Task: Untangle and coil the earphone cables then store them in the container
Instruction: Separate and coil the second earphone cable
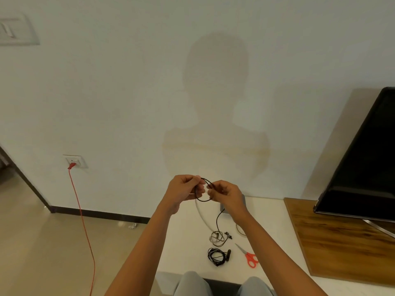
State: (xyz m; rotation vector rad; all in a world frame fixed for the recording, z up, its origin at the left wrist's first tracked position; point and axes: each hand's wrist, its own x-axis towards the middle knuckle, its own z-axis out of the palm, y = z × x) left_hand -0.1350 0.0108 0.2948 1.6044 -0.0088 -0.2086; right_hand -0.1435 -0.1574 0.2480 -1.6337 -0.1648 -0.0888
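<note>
Head view.

Item 1: black earphone cable (202,200), wound into a small loop and held in the air above the far edge of the bench (269,236), in front of the wall. The left grip (186,189) pinches the loop's left side between thumb and curled fingers. The right grip (224,192) pinches its right side in the same way. One strand hangs from under the right grip down to the bench top, ending at small dark earbuds (227,234) near the bench's middle.

Item 2: pale tangled cable (215,238), lying just left of those earbuds.

Item 3: coiled black cable (216,256), flat on the bench toward its near edge.

Item 4: red-handled scissors (250,257), just right of that coil, blades pointing toward the far edge.

Item 5: grey object (222,208) at the far edge, mostly hidden behind the right wrist; what it is cannot be told.

Item 6: wooden board (342,242) over the bench's right end, carrying a dark television (363,167).

Item 7: red cord (85,221), running from a wall socket (74,161) down across the floor, left of the bench.
</note>
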